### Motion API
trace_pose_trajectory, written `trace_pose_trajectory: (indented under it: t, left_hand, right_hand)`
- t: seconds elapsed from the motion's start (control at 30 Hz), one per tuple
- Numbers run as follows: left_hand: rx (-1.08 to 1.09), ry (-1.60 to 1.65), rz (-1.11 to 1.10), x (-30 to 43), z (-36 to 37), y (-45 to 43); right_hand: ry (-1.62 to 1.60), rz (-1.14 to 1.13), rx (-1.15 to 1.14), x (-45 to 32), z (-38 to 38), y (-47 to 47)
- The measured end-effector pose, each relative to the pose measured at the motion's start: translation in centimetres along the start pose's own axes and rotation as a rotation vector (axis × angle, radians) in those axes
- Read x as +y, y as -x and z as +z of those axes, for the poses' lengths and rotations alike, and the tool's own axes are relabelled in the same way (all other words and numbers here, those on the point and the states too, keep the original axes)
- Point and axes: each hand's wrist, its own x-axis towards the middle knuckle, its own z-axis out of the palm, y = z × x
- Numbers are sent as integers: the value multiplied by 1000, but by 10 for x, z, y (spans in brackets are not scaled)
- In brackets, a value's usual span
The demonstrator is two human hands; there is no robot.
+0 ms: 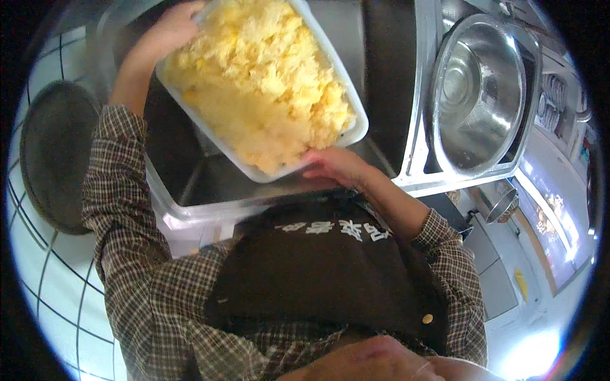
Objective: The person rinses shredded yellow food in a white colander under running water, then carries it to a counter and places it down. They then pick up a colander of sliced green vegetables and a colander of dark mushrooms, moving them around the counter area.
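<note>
A white plastic tray (pixel 358 129), heaped with pale yellow, crumbly food (pixel 276 81), is tilted over a deep stainless steel sink (pixel 214 183). My left hand (pixel 174 28) holds the tray at its upper left edge, the fingertips partly out of sight. At the near edge, my right hand (pixel 338 166) grips the rim, its thumb against the food. What the food is exactly, I cannot tell.
Right of the sink, a large stainless steel bowl (pixel 481 95) sits in a second basin. A dark round lid or pan (pixel 59 157) is by the tiled wall at left. A metal container (pixel 498 202) and a rack of dishes (pixel 553 102) are farther right.
</note>
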Motion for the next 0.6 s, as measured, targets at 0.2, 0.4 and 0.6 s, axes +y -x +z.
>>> trace_pose_trajectory:
  t: [0.2,0.4,0.6]
  left_hand:
    - [8,-84,48,-16,-9,-3]
    - [62,-64,10,-1,-16,0]
    - [-7,10,23,11,-17,-2]
  right_hand:
    - [81,-5,59,-10,21,19]
    - [242,-16,-23,-20,27,20]
    - [22,44,-17,-19,23,-16]
